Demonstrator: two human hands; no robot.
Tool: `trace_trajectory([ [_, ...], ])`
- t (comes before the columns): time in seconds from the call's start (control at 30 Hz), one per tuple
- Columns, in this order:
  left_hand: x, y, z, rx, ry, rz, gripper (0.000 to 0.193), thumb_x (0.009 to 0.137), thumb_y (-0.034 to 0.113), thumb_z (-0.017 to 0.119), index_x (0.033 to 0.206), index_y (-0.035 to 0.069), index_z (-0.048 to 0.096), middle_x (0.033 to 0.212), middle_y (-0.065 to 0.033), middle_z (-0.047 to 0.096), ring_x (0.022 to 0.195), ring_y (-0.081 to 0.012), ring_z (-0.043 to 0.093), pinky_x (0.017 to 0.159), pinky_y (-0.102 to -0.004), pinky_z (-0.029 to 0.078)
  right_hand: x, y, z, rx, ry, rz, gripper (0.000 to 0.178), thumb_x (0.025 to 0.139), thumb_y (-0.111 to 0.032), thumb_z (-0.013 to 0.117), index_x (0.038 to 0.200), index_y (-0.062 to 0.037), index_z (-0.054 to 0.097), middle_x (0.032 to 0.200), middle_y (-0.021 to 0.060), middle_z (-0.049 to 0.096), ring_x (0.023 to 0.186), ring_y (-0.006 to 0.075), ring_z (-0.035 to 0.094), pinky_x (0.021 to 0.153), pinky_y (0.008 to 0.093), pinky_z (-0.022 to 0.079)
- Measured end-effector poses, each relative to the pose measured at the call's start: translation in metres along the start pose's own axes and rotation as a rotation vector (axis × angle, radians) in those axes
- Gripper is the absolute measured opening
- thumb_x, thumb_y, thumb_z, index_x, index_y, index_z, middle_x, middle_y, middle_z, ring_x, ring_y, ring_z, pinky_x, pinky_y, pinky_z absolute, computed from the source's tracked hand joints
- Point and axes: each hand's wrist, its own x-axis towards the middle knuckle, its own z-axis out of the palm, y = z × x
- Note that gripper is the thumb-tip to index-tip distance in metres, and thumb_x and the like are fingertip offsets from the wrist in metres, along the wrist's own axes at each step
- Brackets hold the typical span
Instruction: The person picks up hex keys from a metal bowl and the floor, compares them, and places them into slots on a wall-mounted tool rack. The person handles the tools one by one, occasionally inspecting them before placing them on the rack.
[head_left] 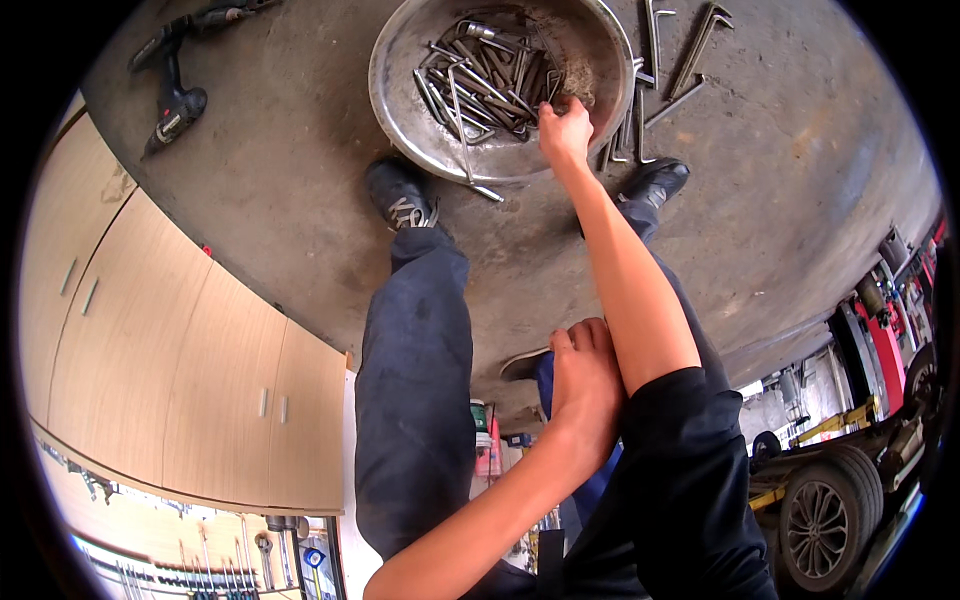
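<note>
A round metal bowl [400,90] sits on the concrete floor in front of my feet, holding several L-shaped hex keys [480,75]. My right hand [565,135] reaches down to the bowl's near rim, fingers curled among the keys; whether it grips one is hidden. My left hand [585,385] rests flat on my right leg beside the right elbow and holds nothing. My black shoes [402,195] stand on either side of the bowl's near edge.
More hex keys [690,55] lie loose on the floor right of the bowl. A cordless drill [172,105] lies at far left. Wooden cabinets [150,350] line the left side. A car [830,500] and red equipment [885,345] are at right.
</note>
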Motion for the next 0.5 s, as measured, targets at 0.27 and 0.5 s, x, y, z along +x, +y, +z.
trace_trajectory([
  [0.27,-0.002,-0.006,0.005,-0.073,0.083,-0.032,0.044,0.074,0.021,0.062,0.114,0.003,0.054,0.103,-0.0119,0.051,0.101,-0.0258,0.048,0.085,-0.0381,0.036,0.004,-0.010,0.012,-0.122,0.005,0.074,0.036,0.073,-0.022,0.067,0.099,0.0034,0.065,0.097,0.0246,0.066,0.095,0.0384,0.063,0.086,0.0417,0.049],
  [0.5,0.002,0.001,-0.004,-0.229,0.064,0.021,0.042,0.081,0.018,0.055,0.118,-0.001,0.054,0.107,-0.0168,0.052,0.104,-0.0309,0.050,0.089,-0.0444,0.037,0.030,0.010,0.000,-0.110,-0.257,0.064,0.034,0.069,-0.028,0.069,0.090,-0.0006,0.071,0.087,0.0195,0.069,0.088,0.0310,0.067,0.084,0.0358,0.050],
])
